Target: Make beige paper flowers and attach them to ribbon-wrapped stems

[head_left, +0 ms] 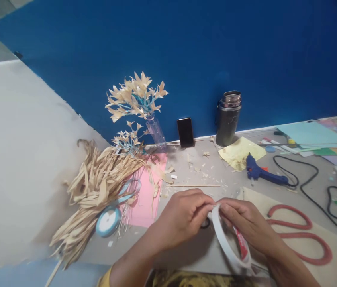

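Observation:
Both my hands meet over the grey table (192, 167) near its front edge. My right hand (246, 223) grips a thin white roll of tape (226, 243) with red print inside its ring, held on edge. My left hand (183, 215) pinches at the top rim of that roll with thumb and fingertips closed. A small dark ring lies on the table just under my left fingers. A thin wooden stick (194, 185) lies flat just beyond my hands.
Dried straw strips (93, 187) heap at the left beside a light blue ribbon spool (108, 221) and pink paper (147, 191). Straw flowers (135, 97), a phone (185, 132) and a metal flask (228, 118) stand by the blue wall. Blue glue gun (261, 172), red-handled scissors (300, 235), coloured papers (312, 133) at right.

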{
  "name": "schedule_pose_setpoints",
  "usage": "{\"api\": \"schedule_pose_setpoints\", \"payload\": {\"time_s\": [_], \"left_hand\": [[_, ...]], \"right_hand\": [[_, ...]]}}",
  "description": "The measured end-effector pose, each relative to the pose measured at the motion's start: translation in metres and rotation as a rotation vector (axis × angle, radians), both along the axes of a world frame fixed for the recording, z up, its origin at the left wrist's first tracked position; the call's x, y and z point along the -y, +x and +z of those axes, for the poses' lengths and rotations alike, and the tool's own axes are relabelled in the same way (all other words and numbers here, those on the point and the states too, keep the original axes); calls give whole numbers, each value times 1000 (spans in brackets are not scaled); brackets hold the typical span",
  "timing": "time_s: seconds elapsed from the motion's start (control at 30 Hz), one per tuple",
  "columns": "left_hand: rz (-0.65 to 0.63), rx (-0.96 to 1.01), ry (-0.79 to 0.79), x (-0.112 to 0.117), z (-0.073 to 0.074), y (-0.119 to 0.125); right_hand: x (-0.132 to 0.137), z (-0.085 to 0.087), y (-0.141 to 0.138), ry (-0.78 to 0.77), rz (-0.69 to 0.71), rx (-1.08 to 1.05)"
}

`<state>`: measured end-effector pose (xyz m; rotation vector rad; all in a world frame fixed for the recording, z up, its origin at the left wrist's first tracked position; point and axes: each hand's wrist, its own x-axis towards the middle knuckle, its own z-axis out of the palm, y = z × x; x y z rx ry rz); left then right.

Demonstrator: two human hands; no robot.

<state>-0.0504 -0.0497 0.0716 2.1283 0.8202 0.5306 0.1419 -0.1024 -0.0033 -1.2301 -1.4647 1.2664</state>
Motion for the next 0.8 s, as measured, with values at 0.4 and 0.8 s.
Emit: {"api": "schedule_pose_setpoints", "payload": {"time_s": [0.4,0.8], "left_hand": [[205,183,-619,-1,-17,7],[274,328,-826,-3,-20,4]], "right_hand": [[3,6,-1,-7,70,94],[-2,-2,0,190,-93,346]]}}
